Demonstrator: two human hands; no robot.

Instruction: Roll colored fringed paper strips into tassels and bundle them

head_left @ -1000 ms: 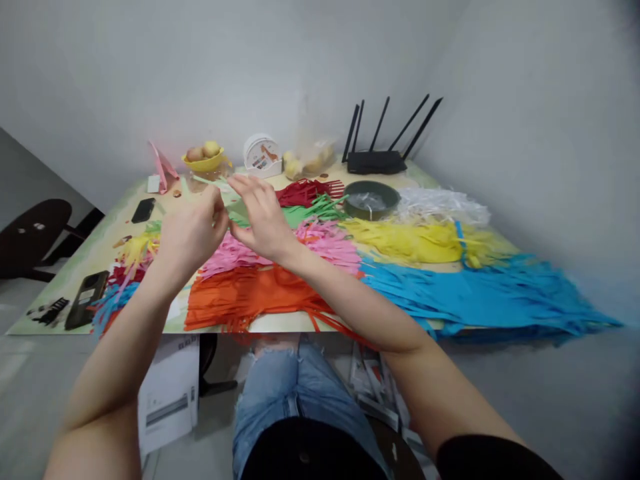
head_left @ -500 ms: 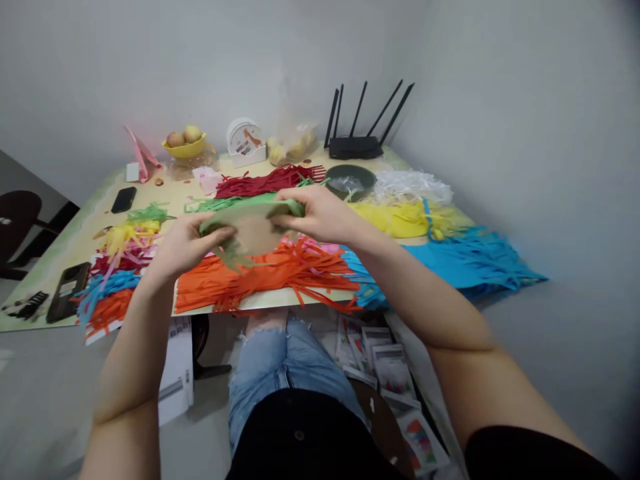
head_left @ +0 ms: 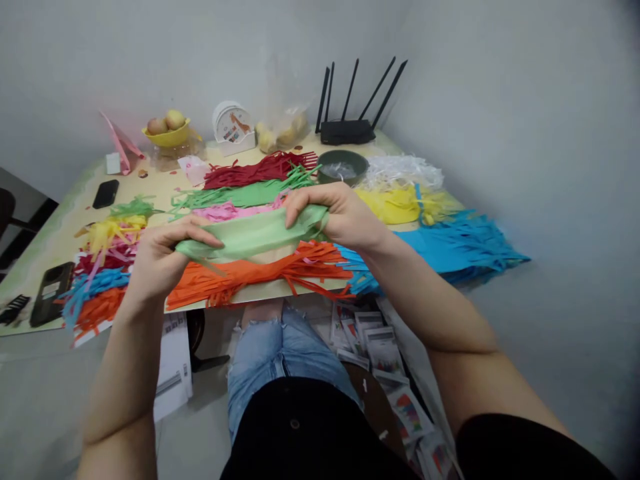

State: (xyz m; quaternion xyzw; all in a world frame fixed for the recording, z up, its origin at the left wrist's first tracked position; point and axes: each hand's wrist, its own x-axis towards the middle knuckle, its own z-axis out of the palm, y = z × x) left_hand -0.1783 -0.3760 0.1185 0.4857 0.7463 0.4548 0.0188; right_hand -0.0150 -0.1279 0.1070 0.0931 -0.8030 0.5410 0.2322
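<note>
A strip of light green tissue paper (head_left: 255,232) is stretched between my two hands above the table. My left hand (head_left: 170,253) pinches its left end, thumb against the fingers. At the other end my right hand (head_left: 333,213) is closed round the bunched paper. Below the strip lies fringed orange tissue paper (head_left: 240,279) along the table's front edge. Pink tissue (head_left: 225,212) and fringed green tissue (head_left: 257,193) lie just behind my hands, with dark red fringe (head_left: 260,170) farther back. Fringed blue tissue (head_left: 440,247) and yellow tissue (head_left: 390,205) spread to the right.
Mixed coloured tassels (head_left: 103,280) lie at the left beside a phone (head_left: 53,293). A dark bowl (head_left: 343,167), white strips (head_left: 405,172) and a black router (head_left: 347,132) stand toward the back right. Fruit fills a yellow bowl (head_left: 167,138). Packets (head_left: 383,350) lie beneath the table.
The green strip has gone from a blurred, sagging sheet to a flatter, taut band facing me. My hands have moved slightly apart, and the view has shifted a little.
</note>
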